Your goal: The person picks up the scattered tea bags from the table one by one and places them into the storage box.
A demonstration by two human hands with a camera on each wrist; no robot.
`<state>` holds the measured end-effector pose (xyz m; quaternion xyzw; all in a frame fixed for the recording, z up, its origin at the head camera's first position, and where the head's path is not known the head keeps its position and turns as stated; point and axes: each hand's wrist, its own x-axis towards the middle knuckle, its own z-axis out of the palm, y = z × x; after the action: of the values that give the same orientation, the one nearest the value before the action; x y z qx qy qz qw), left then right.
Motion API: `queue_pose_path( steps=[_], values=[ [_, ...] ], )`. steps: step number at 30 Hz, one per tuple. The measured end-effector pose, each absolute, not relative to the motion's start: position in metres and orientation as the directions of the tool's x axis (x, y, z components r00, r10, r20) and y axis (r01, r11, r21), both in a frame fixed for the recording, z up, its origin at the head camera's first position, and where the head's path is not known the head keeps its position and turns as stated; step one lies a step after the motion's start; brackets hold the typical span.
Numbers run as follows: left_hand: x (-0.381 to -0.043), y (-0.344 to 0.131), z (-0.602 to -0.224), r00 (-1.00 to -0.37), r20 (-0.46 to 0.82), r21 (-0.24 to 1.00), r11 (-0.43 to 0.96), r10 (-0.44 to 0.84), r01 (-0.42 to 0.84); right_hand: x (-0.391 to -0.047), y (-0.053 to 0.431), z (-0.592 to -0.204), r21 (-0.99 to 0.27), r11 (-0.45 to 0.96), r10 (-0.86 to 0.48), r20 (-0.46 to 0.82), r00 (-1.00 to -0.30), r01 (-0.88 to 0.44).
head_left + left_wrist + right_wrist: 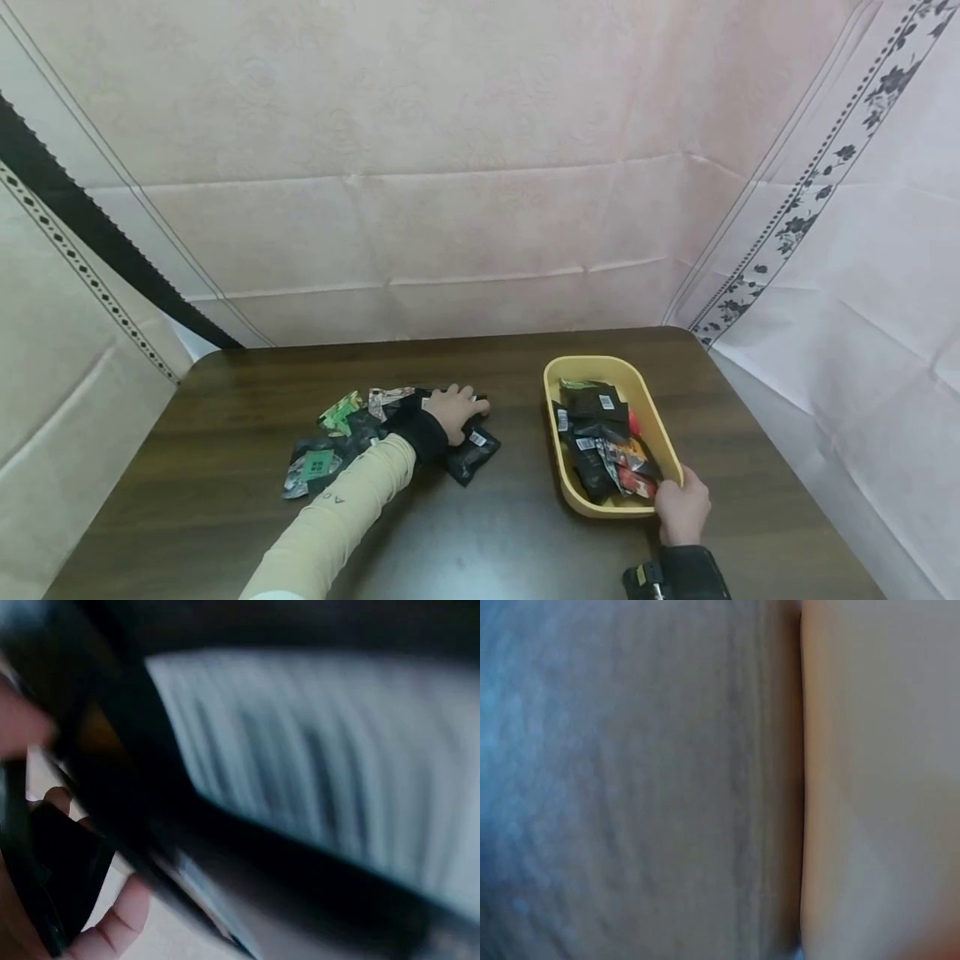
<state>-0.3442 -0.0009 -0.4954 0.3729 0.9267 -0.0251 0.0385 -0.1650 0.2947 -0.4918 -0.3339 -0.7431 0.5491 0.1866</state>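
On the left part of the table, my left hand (452,413) is over a loose pile of small packets. In the left wrist view, its fingers (120,919) curl about a black packet (64,862); a blurred barcode label (300,765) fills much of that view. Beside the hand lies another black packet (472,454) with a white label. My right hand (682,507) grips the near right corner of a yellow basket (555,492). Several mostly black packets (596,408) lie inside, with red and orange ones (630,458) among them. The basket's pale wall (877,750) is close and blurred in the right wrist view.
At the pile's left are a green packet (341,412) and a dark packet with a green label (318,465). The brown wooden table (480,533) ends at the back against a pale cloth curtain (450,225). More cloth hangs at both sides.
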Motion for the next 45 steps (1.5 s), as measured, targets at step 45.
queue_pose_path(
  steps=[45],
  values=[
    [-0.303,0.140,-0.437,-0.539,0.166,0.165,0.516,0.826,0.841,-0.166,0.297,-0.494,-0.950,0.191,0.711,-0.040,-0.702,0.248]
  ],
)
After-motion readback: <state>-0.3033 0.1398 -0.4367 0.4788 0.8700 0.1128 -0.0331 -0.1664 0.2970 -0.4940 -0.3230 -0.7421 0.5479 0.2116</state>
